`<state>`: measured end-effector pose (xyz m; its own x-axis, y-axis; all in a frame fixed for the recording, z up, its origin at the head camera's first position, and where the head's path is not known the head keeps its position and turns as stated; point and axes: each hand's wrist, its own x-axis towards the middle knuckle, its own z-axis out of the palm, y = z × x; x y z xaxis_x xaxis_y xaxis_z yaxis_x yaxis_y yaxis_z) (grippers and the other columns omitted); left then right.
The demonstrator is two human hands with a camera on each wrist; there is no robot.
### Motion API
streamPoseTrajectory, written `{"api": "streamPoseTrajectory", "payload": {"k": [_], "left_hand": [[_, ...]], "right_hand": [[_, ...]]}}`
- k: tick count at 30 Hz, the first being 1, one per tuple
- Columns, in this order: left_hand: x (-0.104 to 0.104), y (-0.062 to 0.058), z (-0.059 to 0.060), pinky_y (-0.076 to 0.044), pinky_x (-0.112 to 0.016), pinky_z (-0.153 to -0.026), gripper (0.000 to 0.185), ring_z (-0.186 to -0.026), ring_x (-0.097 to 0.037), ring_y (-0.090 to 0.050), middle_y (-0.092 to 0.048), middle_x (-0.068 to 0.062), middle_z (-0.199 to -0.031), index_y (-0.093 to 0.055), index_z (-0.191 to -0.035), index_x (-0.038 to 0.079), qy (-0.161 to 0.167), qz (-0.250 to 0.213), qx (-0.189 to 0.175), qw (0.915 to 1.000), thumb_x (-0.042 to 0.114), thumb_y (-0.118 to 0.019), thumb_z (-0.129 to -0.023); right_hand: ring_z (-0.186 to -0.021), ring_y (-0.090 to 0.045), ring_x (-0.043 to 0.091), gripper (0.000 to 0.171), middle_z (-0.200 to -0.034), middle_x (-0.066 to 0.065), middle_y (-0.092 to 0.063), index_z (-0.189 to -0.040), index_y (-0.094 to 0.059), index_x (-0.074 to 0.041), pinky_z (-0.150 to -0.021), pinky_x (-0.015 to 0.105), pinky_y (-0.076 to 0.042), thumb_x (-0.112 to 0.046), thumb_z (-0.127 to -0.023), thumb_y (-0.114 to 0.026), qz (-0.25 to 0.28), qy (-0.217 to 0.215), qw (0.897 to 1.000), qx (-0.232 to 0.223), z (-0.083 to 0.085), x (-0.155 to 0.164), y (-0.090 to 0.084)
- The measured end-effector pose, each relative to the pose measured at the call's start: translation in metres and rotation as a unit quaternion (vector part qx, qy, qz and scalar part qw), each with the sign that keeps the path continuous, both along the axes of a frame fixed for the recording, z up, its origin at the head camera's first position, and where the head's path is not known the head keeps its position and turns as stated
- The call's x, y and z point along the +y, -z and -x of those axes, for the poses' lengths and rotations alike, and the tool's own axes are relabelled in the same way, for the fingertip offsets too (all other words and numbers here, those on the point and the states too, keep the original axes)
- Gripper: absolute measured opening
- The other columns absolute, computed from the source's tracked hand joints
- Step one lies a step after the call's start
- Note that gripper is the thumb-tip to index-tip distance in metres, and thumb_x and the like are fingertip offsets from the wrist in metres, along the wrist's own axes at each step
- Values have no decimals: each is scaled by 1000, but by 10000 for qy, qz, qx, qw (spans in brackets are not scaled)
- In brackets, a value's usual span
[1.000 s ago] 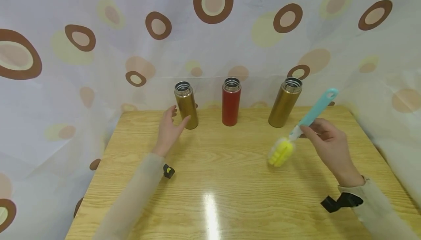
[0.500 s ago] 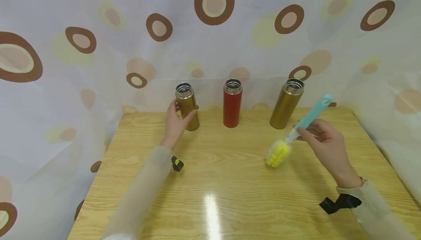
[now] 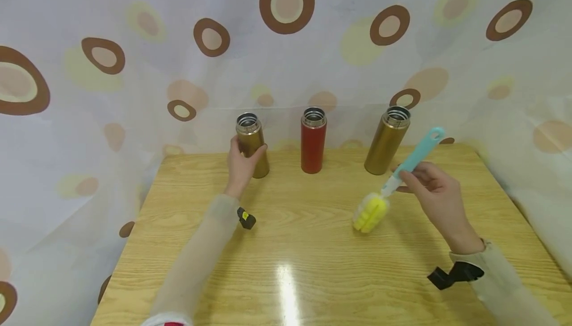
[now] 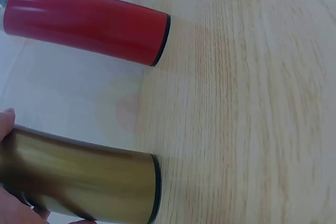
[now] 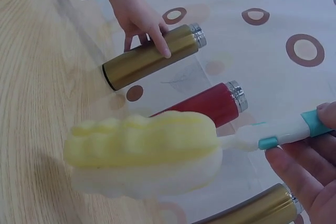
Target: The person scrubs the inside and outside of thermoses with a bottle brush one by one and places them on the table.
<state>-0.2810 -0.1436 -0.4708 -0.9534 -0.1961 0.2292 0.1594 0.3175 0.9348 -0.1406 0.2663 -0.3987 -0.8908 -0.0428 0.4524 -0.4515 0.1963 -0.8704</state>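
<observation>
You've got the spotted curtain wrapped round the back and sides, and in front of it the wooden tabletop, glare on its near middle. Three open flasks stand upright in a row along the far edge, well apart: the left gold flask, the red flask in the middle, the right gold flask leaning a touch in this wide view. Your left hand is on the left gold flask, thumb on one side and fingers on the other, so that grip is wrapped round its body; the flask's base sits on the tabletop, and the left wrist view shows the red flask just beyond it, not touching. Your right hand pinches the teal handle of the brush near where handle meets stem, grip closed on it, handle end tilted up toward the right gold flask. The yellow sponge head hangs low over the tabletop to the right of centre; whether it touches the wood, you can't tell.
</observation>
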Motion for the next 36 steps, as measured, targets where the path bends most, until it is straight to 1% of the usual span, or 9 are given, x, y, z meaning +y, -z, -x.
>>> {"api": "streamPoseTrajectory", "payload": {"k": [3,6,10,12,16,20,26,31,36], "left_hand": [[1,-2,-1,-42,-51,-115,76,-136,-35,-53,-55,-18,-147,-43,-149,5,-91,-18,25,10000,33,-83,-91],[2,-4,-5,-42,-51,-115,75,-135,-35,-54,-56,-18,-146,-45,-148,5,-95,31,-53,9999,33,-83,-90],[6,-7,-13,-40,-53,-117,74,-136,-34,-54,-56,-17,-146,-45,-147,6,80,88,-132,9998,32,-84,-90],[10,-10,-19,-39,-54,-117,73,-135,-34,-54,-57,-17,-146,-46,-147,6,194,70,-122,9997,31,-84,-89],[19,-15,-32,-40,-55,-116,74,-134,-34,-55,-58,-17,-144,-47,-146,7,376,105,-154,9991,31,-86,-88],[29,-19,-46,-45,-55,-112,77,-134,-35,-56,-58,-17,-144,-46,-147,6,549,221,-158,9981,30,-87,-87],[41,-20,-63,-49,-53,-109,79,-131,-35,-57,-59,-17,-143,-46,-148,5,866,248,-26,9959,26,-88,-85],[52,-21,-76,-51,-52,-106,76,-129,-35,-58,-60,-17,-142,-49,-146,5,1057,174,-122,9942,25,-88,-85],[60,-26,-89,-52,-53,-105,74,-128,-35,-58,-60,-17,-140,-50,-144,5,1248,42,-150,9921,23,-89,-84]], "right_hand": [[-93,-75,8,16,-108,-5,-79,-115,-65,12,-76,26,-61,5,-101,-62,-92,90,9999,-40,0,-1,0],[-94,-75,7,22,-110,-6,-78,-122,-65,10,-75,25,-61,5,-101,-63,-161,136,9998,-74,0,-1,0],[-95,-74,8,34,-111,-4,-78,-134,-62,6,-75,24,-61,6,-100,-62,-19,9,10000,-73,0,1,0],[-96,-74,9,36,-111,-3,-77,-136,-60,5,-75,24,-61,7,-100,-61,87,-70,9999,-54,0,1,-1],[-95,-74,9,33,-111,-3,-78,-134,-61,7,-75,25,-62,7,-101,-61,155,-93,9998,-14,0,1,-1],[-94,-74,9,31,-111,-3,-78,-132,-62,7,-74,25,-62,6,-101,-61,149,-62,9999,-10,0,1,-2],[-93,-74,8,26,-110,-4,-78,-128,-63,7,-74,26,-62,4,-102,-61,25,39,10000,-57,-2,0,-2],[-92,-74,7,20,-109,-6,-78,-121,-63,8,-74,25,-62,4,-101,-62,-158,208,9997,-24,-2,1,-4],[-92,-74,8,19,-109,-3,-78,-119,-63,10,-75,25,-62,5,-101,-62,119,121,9999,19,-2,0,-10]]}}
